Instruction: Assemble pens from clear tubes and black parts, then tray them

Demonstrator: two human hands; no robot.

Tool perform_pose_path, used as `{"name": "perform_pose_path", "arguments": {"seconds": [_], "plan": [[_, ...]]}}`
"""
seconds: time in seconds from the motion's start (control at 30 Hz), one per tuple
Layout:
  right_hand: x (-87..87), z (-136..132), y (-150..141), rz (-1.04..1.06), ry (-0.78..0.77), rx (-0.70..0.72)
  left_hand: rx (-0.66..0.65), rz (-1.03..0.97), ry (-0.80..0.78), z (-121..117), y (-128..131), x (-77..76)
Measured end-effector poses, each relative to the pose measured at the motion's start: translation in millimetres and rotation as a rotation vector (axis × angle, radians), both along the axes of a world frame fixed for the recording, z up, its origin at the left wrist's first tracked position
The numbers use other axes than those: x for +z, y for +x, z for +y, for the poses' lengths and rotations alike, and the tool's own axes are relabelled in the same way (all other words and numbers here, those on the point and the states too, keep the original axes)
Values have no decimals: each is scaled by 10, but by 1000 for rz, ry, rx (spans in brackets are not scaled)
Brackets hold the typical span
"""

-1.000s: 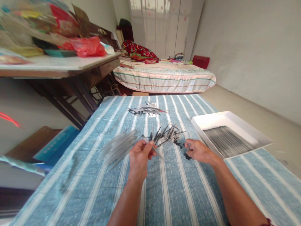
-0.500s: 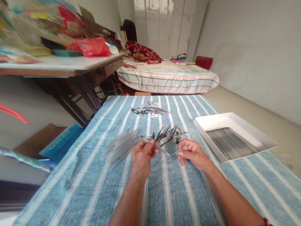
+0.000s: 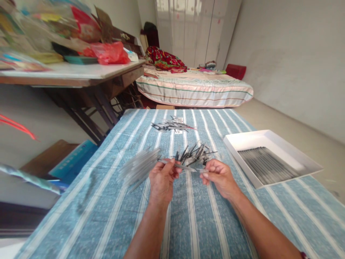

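Pinched in my left hand (image 3: 164,176) is a slim, translucent grey pen (image 3: 188,168), its pointed end towards the right. My right hand (image 3: 217,176) grips a small, clear, thin piece (image 3: 201,169) between thumb and fingers; its exact kind is too small to make out. The pen's tip and this piece point at each other, almost touching. Left of my left hand lies a bundle of long, translucent grey tubes (image 3: 141,163). Just behind my hands is a loose pile of short black and clear pen parts (image 3: 196,154).
A white box (image 3: 292,149) on the right holds a row of dark, slim pens (image 3: 265,163). Farther back, another heap of thin parts (image 3: 174,125) covers a printed label. A blue striped cloth (image 3: 107,216) covers the table. A cluttered desk (image 3: 107,72) stands left, a bed (image 3: 194,88) behind.
My right hand has left the small black parts at the pile's right and come leftward with a small clear piece, up to the pen's tip. My left hand keeps the pen, now held flatter.
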State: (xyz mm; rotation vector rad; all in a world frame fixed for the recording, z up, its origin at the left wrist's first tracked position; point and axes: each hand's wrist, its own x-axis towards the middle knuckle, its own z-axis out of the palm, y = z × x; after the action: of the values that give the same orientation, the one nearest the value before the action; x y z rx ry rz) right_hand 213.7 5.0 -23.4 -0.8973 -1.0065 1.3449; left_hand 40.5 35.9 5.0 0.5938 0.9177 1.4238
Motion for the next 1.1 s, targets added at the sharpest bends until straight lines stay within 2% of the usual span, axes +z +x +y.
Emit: {"name": "perform_pose_path", "arguments": {"seconds": [0.23,0.7,1.1], "plan": [[-24,-15,-90,9,-17,0,-13,16,22,-12,25,-19],[-42,4,-82,-19,-18,-37,15,24,29,4,12,-11],[-52,-11,-103,-33,-9,-23,-77,40,-25,-48,74,-19]]}}
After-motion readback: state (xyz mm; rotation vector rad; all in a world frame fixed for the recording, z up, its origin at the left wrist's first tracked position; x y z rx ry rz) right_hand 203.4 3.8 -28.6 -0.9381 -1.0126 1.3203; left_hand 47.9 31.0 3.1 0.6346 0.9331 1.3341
